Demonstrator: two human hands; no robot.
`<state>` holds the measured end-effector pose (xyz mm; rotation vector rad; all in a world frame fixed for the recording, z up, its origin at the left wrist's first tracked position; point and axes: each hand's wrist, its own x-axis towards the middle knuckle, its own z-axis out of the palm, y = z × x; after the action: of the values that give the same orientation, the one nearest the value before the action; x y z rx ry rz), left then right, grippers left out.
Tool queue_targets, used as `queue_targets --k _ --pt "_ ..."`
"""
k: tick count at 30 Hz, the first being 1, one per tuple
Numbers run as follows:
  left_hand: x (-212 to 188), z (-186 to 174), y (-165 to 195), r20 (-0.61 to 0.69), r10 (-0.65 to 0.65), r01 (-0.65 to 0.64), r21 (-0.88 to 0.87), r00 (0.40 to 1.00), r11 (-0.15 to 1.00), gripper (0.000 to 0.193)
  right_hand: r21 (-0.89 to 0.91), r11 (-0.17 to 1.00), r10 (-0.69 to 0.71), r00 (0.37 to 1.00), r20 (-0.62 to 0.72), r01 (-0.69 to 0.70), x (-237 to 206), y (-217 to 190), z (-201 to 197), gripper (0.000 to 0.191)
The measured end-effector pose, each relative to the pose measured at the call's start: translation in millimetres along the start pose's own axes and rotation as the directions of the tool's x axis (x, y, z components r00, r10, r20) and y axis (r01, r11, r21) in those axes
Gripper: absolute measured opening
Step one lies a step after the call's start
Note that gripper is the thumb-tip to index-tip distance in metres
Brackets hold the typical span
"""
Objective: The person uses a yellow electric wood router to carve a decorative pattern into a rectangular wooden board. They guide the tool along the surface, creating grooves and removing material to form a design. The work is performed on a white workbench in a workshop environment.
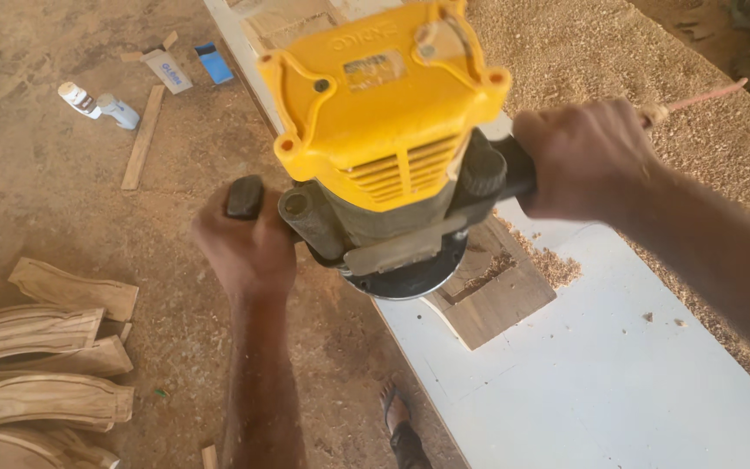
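Fig.: your left hand [249,247] & right hand [585,156], fingers clamped on yellow router [388,148] handles, over wood block [492,300] on white table [601,373].

A yellow router [388,130] is gripped by both of its black side handles, the left hand [245,247] closed on one and the right hand [585,156] on the other. Its round base is set on a dark wooden piece [501,300] lying on a white board [601,382], with sawdust [557,265] scattered beside it. Carved wooden pieces [41,365] are stacked on the dusty floor [45,191] to the left.
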<state>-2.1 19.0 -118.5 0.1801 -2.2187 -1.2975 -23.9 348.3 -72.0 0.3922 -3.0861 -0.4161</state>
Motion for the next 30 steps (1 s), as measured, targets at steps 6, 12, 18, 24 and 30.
queue_targets --k 6,12,18,24,30 --pt "1.7 -10.9 -10.5 0.072 -0.062 0.058 0.052 0.995 0.997 0.033 0.008 0.999 0.041 0.999 0.027 -0.041 -27.7 -17.4 3.2 0.022" --pt "-8.2 -14.6 -4.3 0.019 -0.061 0.061 -0.006 0.998 0.998 0.025 0.011 1.000 0.011 1.000 -0.021 -0.011 -21.9 -21.1 -4.6 0.027" --pt "-5.7 1.8 -2.2 -0.065 -0.121 0.119 -0.037 0.991 0.992 0.026 -0.021 0.996 0.089 0.990 0.105 -0.088 -2.5 -7.0 -7.0 0.027" --pt "12.6 12.4 -1.3 -0.084 -0.092 0.093 0.007 0.992 0.996 0.026 -0.033 0.991 0.131 0.983 0.130 -0.128 16.9 -3.2 -5.2 0.024" --pt "6.5 4.0 3.4 -0.081 -0.021 0.022 0.018 0.996 1.000 0.029 -0.063 0.995 0.078 0.993 0.093 -0.072 4.3 -5.1 -11.8 0.025"
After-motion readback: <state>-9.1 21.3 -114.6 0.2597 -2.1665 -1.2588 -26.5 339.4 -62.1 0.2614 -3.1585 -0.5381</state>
